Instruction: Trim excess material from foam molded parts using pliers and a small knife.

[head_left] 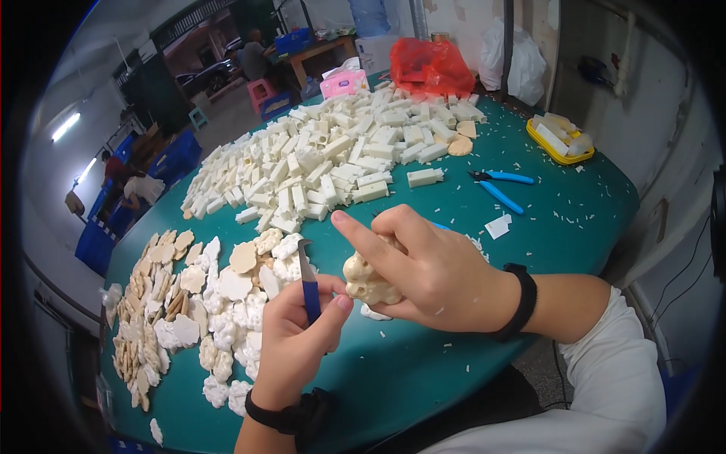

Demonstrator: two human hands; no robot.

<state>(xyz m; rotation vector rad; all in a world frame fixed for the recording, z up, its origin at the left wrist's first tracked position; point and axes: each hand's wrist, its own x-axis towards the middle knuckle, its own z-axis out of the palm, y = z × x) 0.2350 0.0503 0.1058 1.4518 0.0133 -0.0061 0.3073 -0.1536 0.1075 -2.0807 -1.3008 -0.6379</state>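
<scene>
My left hand (302, 333) is closed round the dark blue handle of a small knife (309, 291), its hooked metal blade pointing up and away. In my right hand (423, 265) is a bumpy cream-coloured moulded piece (364, 281), gripped with the index finger stretched out above it. The left thumb tip is right beside the piece; whether it touches cannot be told. The blade stands left of the piece, apart from it. A bit of blue shows behind my right hand, mostly hidden. Left of my hands lies a pile of white and cream scalloped pieces (227, 325).
A large heap of white hollow blocks (333, 147) covers the far middle of the green table (423, 386). Blue-handled nippers (503, 185), a yellow tray (556, 144), a red plastic bag (431, 66) and a pink tissue box (344, 83) stand around it. White scraps are scattered about. Other people are in the background.
</scene>
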